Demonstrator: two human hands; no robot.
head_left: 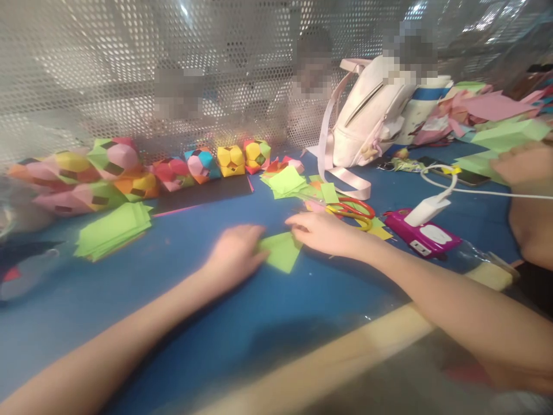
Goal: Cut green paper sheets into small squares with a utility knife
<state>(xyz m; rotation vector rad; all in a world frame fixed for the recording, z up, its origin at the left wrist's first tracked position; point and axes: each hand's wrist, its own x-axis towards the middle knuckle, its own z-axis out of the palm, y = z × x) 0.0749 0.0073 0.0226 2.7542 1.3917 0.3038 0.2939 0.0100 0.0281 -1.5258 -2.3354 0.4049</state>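
A light green square of paper lies on the blue tabletop between my two hands. My left hand, somewhat blurred, has its thumb and fingers closed on the paper's left edge. On the opposite side my right hand grips the upper right corner, its fingers bent over it. Close behind the right hand are scissors with red and yellow handles, among loose paper pieces. A small pile of green paper sits just beyond my hands. Farther left is a thicker stack of green sheets.
Folded paper balls line the back edge by a perforated metal screen. A pale backpack stands behind a purple power strip with a white plug. At right, another person's hand is by green paper. A wooden edge runs along the front.
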